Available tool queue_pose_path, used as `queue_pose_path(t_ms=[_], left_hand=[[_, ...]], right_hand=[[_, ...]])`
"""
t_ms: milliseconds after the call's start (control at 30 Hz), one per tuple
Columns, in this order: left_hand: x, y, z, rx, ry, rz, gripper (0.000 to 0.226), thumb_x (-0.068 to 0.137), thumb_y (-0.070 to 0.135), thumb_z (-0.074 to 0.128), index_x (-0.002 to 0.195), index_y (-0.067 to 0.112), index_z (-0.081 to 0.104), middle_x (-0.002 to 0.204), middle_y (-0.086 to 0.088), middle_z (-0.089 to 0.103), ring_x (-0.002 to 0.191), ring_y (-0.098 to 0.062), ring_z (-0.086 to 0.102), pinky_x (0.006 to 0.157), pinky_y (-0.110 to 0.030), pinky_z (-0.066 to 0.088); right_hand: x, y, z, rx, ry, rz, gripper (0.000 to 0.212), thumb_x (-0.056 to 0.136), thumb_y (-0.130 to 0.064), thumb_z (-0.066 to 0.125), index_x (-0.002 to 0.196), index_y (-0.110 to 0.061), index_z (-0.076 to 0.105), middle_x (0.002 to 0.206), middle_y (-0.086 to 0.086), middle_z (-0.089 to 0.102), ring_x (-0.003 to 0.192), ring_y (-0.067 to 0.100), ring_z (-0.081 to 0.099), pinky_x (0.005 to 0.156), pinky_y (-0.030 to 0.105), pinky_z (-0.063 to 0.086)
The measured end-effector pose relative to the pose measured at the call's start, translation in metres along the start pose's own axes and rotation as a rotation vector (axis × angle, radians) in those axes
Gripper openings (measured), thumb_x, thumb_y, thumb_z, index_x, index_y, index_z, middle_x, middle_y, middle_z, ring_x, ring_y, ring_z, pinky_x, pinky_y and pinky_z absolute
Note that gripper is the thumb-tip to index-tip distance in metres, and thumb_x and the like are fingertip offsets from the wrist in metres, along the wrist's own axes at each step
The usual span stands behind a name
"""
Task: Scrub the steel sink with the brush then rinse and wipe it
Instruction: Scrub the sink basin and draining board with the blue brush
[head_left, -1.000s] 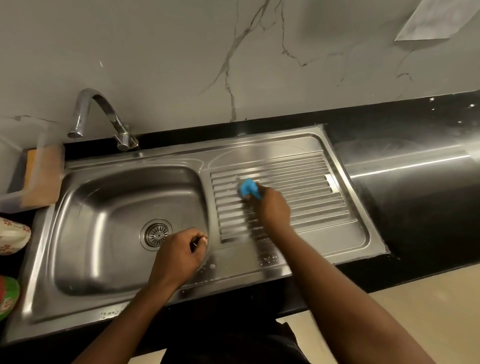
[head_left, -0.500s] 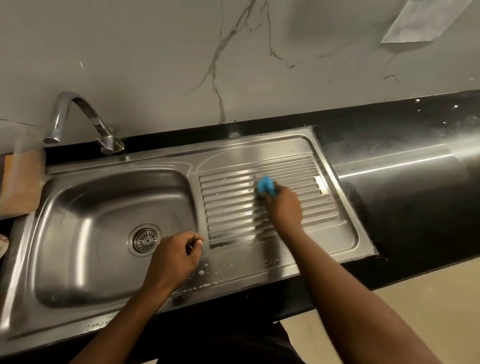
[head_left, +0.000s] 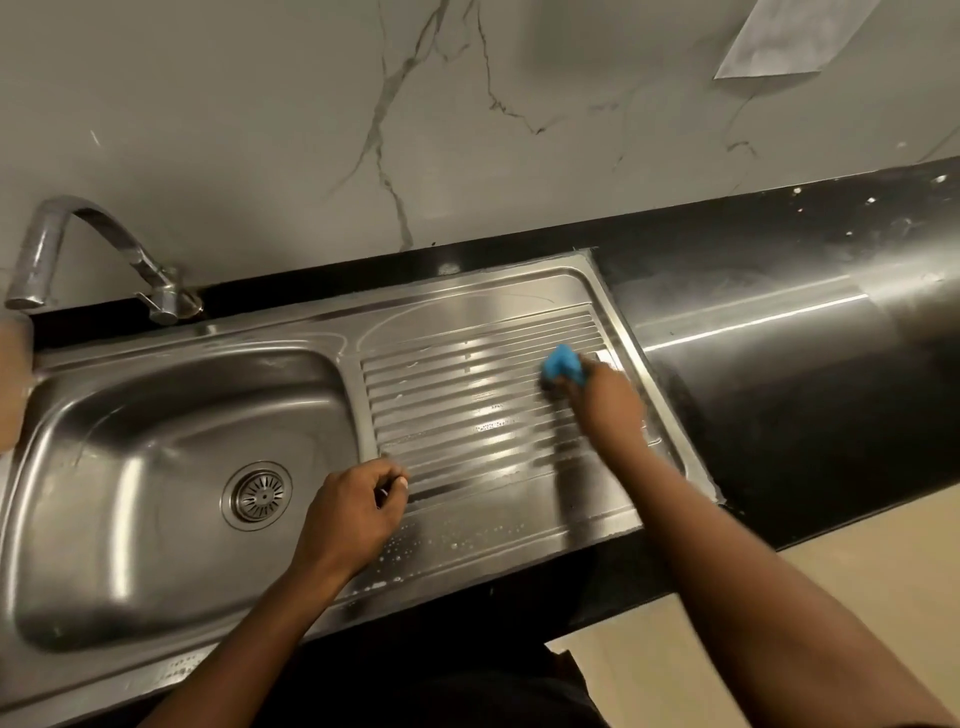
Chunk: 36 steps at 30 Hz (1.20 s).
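Note:
The steel sink (head_left: 171, 431) has a bowl on the left and a ribbed drainboard (head_left: 467, 410) on the right. My right hand (head_left: 608, 405) grips a blue brush (head_left: 561, 364) and presses it onto the far right of the drainboard ribs. My left hand (head_left: 353, 512) rests on the sink's front ledge between bowl and drainboard, fingers loosely curled and holding nothing. The round drain strainer (head_left: 257, 495) sits in the bowl floor. Soap droplets lie on the front ledge.
A curved steel tap (head_left: 93, 249) rises behind the bowl's left corner. Black countertop (head_left: 805, 389) runs to the right of the sink. A marbled grey wall (head_left: 415, 130) stands behind. A pale orange object shows at the left edge.
My right hand has swept the blue brush rightward across the drainboard, from its middle to its right end. My left hand stays on the front ledge. The view has shifted right.

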<state>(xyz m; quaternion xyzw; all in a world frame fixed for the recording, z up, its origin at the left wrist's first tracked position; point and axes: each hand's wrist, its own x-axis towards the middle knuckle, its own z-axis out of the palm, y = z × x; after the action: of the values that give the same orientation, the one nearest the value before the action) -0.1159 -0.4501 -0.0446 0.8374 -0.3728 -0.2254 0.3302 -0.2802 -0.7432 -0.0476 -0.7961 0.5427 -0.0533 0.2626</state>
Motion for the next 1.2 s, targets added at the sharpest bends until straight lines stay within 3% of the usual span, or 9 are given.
queue_pose_path(t_ms=[100, 167, 300, 433, 633, 800, 967, 1100, 1200], left_hand=[[0.000, 0.001, 0.002, -0.015, 0.010, -0.005, 0.011, 0.094, 0.024, 0.069, 0.087, 0.029, 0.075, 0.076, 0.017, 0.073, 0.071, -0.005, 0.070, 0.068, -0.040, 0.061], [0.000, 0.000, 0.001, -0.017, 0.015, -0.009, 0.011, 0.094, 0.023, 0.069, 0.088, 0.029, 0.075, 0.077, 0.018, 0.073, 0.071, -0.004, 0.070, 0.068, -0.039, 0.061], [-0.002, -0.001, -0.002, -0.019, 0.023, -0.005, 0.011, 0.094, 0.022, 0.069, 0.087, 0.028, 0.076, 0.076, 0.017, 0.073, 0.070, -0.003, 0.069, 0.068, -0.038, 0.061], [-0.007, -0.009, -0.009, -0.019, 0.031, -0.025, 0.009, 0.094, 0.026, 0.068, 0.091, 0.029, 0.076, 0.079, 0.017, 0.074, 0.072, -0.003, 0.070, 0.069, -0.037, 0.061], [-0.017, -0.017, -0.025, 0.008, 0.058, -0.053, 0.010, 0.094, 0.026, 0.068, 0.095, 0.029, 0.078, 0.082, 0.019, 0.074, 0.075, 0.000, 0.069, 0.072, -0.036, 0.062], [-0.023, -0.030, -0.029, -0.018, 0.058, -0.068, 0.010, 0.094, 0.027, 0.068, 0.094, 0.029, 0.078, 0.079, 0.019, 0.074, 0.072, 0.000, 0.069, 0.070, -0.036, 0.062], [-0.026, -0.032, -0.036, -0.023, 0.079, -0.066, 0.011, 0.094, 0.027, 0.068, 0.094, 0.029, 0.078, 0.079, 0.020, 0.074, 0.072, 0.000, 0.069, 0.070, -0.034, 0.062], [-0.030, -0.035, -0.044, -0.025, 0.109, -0.071, 0.011, 0.094, 0.025, 0.068, 0.093, 0.028, 0.078, 0.081, 0.019, 0.074, 0.074, 0.001, 0.069, 0.072, -0.033, 0.062], [-0.037, -0.040, -0.048, -0.030, 0.115, -0.075, 0.013, 0.093, 0.031, 0.065, 0.094, 0.029, 0.078, 0.081, 0.020, 0.073, 0.076, 0.002, 0.069, 0.072, -0.033, 0.062]], right_hand=[[0.024, 0.039, -0.035, -0.008, 0.059, 0.130, 0.038, 0.100, -0.039, 0.064, 0.132, -0.020, 0.065, 0.107, 0.008, 0.072, 0.097, 0.029, 0.069, 0.082, 0.045, 0.057], [0.023, 0.035, -0.034, 0.001, 0.061, 0.135, 0.036, 0.100, -0.037, 0.065, 0.131, -0.018, 0.066, 0.109, 0.009, 0.072, 0.094, 0.026, 0.068, 0.078, 0.040, 0.055], [-0.014, -0.021, 0.014, 0.075, -0.007, 0.029, 0.028, 0.100, -0.036, 0.062, 0.121, -0.020, 0.069, 0.097, 0.002, 0.074, 0.081, 0.019, 0.067, 0.070, 0.039, 0.057], [-0.070, -0.101, 0.071, 0.113, -0.153, -0.137, 0.042, 0.099, -0.049, 0.060, 0.134, -0.028, 0.064, 0.109, 0.003, 0.075, 0.097, 0.026, 0.071, 0.082, 0.037, 0.056], [-0.103, -0.152, 0.103, -0.053, -0.265, -0.346, 0.050, 0.105, -0.042, 0.056, 0.152, -0.029, 0.048, 0.129, 0.009, 0.070, 0.114, 0.029, 0.068, 0.096, 0.041, 0.054], [-0.067, -0.069, 0.068, -0.003, -0.119, -0.168, 0.050, 0.101, -0.054, 0.056, 0.147, -0.035, 0.054, 0.115, 0.005, 0.075, 0.103, 0.029, 0.071, 0.083, 0.037, 0.054], [-0.015, 0.013, 0.004, 0.011, 0.055, 0.056, 0.030, 0.101, -0.038, 0.063, 0.127, -0.023, 0.066, 0.096, -0.001, 0.071, 0.079, 0.013, 0.065, 0.061, 0.031, 0.051], [-0.022, -0.006, 0.020, 0.078, 0.064, 0.095, 0.033, 0.100, -0.036, 0.064, 0.129, -0.022, 0.068, 0.092, -0.002, 0.070, 0.076, 0.013, 0.064, 0.058, 0.029, 0.044], [-0.060, -0.052, 0.060, 0.137, -0.009, 0.010, 0.043, 0.099, -0.043, 0.064, 0.138, -0.026, 0.064, 0.106, 0.002, 0.076, 0.090, 0.024, 0.071, 0.072, 0.035, 0.054]])
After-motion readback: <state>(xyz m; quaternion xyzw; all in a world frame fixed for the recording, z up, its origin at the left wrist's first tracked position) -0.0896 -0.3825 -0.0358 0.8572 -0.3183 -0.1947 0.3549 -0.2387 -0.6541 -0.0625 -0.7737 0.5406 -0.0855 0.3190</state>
